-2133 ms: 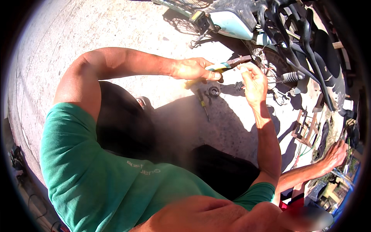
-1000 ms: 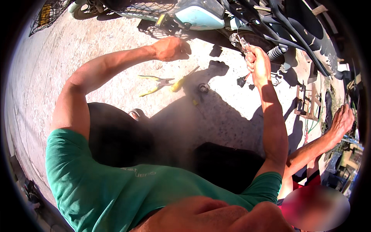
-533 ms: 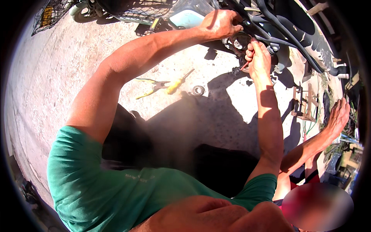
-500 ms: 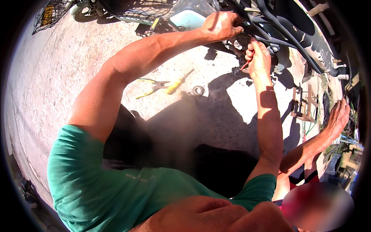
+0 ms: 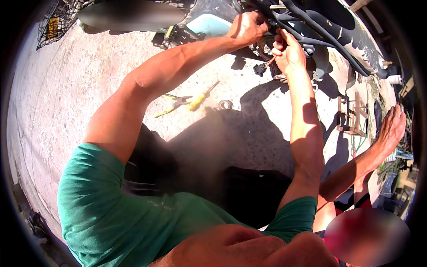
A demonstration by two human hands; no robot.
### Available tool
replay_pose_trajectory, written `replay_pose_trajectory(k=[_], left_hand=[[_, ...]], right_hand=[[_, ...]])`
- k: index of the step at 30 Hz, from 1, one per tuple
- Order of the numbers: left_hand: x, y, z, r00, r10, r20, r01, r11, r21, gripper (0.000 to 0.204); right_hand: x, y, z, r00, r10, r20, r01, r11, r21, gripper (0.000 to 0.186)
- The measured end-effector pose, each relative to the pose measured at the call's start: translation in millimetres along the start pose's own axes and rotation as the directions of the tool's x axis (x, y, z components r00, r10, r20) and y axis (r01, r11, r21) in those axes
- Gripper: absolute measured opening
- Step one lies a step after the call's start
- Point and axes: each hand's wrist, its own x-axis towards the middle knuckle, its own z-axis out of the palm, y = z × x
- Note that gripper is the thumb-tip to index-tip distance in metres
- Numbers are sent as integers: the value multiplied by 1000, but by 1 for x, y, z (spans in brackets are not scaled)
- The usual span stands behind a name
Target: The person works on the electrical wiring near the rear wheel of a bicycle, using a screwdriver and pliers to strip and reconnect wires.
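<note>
At the top of the head view, my left hand point(image 5: 247, 27) is closed by the dark tubes of a two-wheeler's frame point(image 5: 307, 40). Its fingertips dip into shadow, and whatever they pinch is hidden. Just to the right and a little lower, my right hand point(image 5: 290, 55) has its fingers curled round a reddish wire point(image 5: 270, 61). From that wire a black connector point(image 5: 259, 69) dangles below the fingers. The right thumb and index finger point up towards the frame, close to the left fingertips.
On the concrete lie yellow-handled pliers point(image 5: 171, 106), a yellow screwdriver point(image 5: 196, 103) and a ring-shaped roll point(image 5: 225, 105). A small wooden stand point(image 5: 353, 116) is at the right. Another person's bare limb point(image 5: 356, 169) reaches in at the lower right. A black wire basket point(image 5: 55, 29) stands far left.
Both my hands have shifted slightly up and left. The right hand has tilted leftward, and the black connector on the wire now shows plainly below it.
</note>
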Motion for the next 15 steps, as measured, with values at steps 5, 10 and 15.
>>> replay_pose_trajectory(k=[5, 10, 15], left_hand=[[1, -6, 6, 999, -25, 27, 32, 964, -264, 22], [1, 2, 3, 991, -120, 51, 130, 913, -386, 19], [3, 23, -7, 865, -448, 227, 481, 611, -629, 17]], right_hand=[[13, 6, 5, 997, 78, 27, -80, 994, 79, 12], [14, 4, 16, 995, 86, -44, -82, 994, 79, 11], [18, 4, 15, 995, 87, -51, -85, 996, 40, 11]])
